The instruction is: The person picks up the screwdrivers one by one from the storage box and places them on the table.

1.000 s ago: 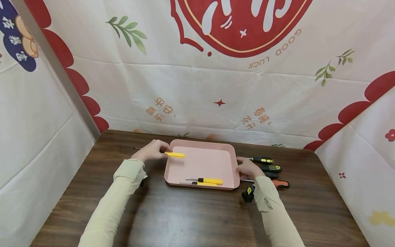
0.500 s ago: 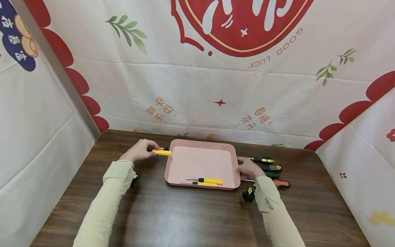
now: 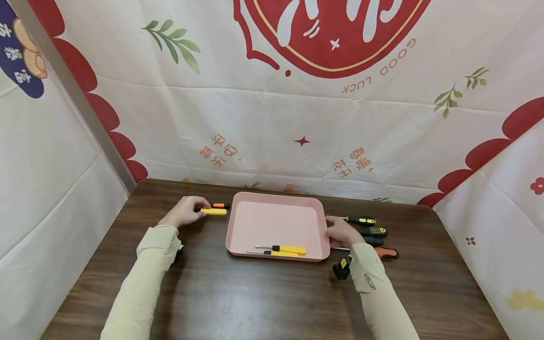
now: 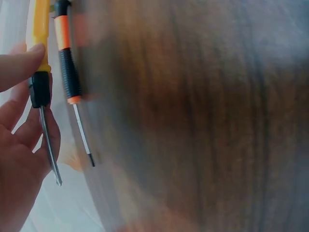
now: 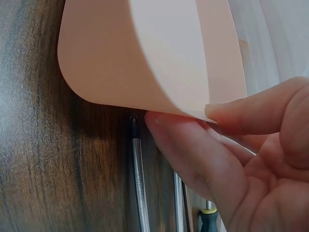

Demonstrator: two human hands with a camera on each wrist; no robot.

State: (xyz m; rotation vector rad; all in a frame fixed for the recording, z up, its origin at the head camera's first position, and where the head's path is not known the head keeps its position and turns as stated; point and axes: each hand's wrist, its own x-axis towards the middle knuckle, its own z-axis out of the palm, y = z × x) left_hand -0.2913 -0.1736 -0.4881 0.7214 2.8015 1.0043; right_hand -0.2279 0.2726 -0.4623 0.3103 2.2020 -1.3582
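Observation:
My left hand (image 3: 185, 212) pinches a yellow-handled screwdriver (image 3: 214, 212) between thumb and fingers, left of the pink tray (image 3: 276, 194). In the left wrist view its black collar and metal shaft (image 4: 49, 140) point down past the palm. Right beside it lies an orange-and-black screwdriver (image 4: 69, 67) on the table. My right hand (image 3: 341, 232) grips the tray's right edge; in the right wrist view the thumb is on the inside of the rim and the fingers are outside. Two yellow-handled screwdrivers (image 3: 290, 250) lie in the tray along its near side.
Right of the tray, partly behind my right hand, lie several screwdrivers, among them a black-and-yellow one (image 3: 361, 220) and an orange-and-black one (image 3: 387, 253). A patterned cloth (image 3: 263, 118) hangs behind the brown wooden table (image 3: 255, 302).
My left hand has moved left with the yellow screwdriver, from over the tray's left edge to the table beside the orange-and-black one. The right hand and the tray have stayed in place.

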